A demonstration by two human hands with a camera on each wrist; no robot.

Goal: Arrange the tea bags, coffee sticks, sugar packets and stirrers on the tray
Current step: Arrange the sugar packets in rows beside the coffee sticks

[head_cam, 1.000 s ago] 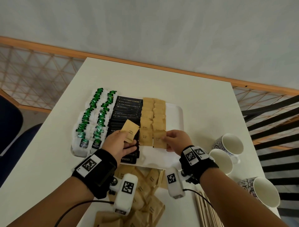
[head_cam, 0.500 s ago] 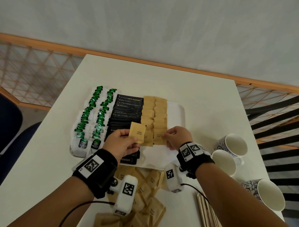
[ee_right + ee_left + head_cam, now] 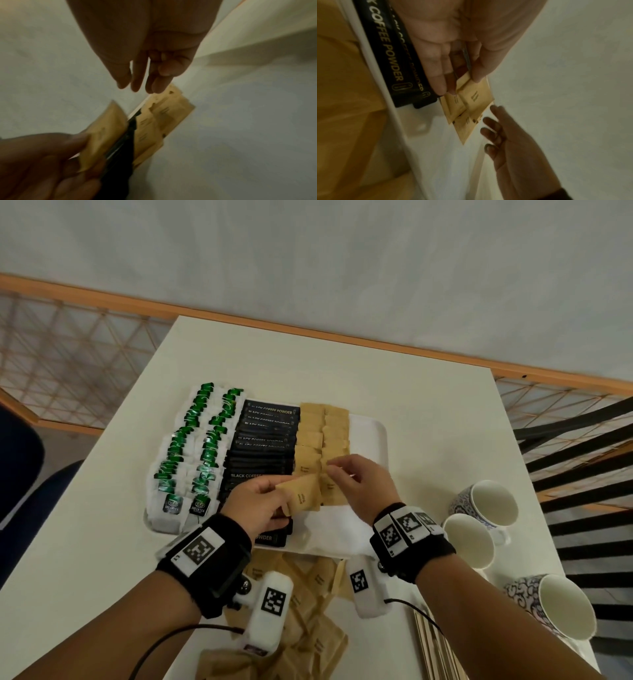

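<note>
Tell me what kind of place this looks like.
Probably a hotel or office refreshment corner: a white tray lined with green tea bags, black coffee sticks and brown sugar packets, with patterned mugs beside it on a plain table.

On the tray (image 3: 368,436), tea bags (image 3: 191,450) lie left, coffee sticks (image 3: 262,446) centre, sugar packets (image 3: 322,436) right. Loose packets (image 3: 308,631) lie on the table (image 3: 308,364) near the tray; cups (image 3: 486,508) stand right of it.
</note>
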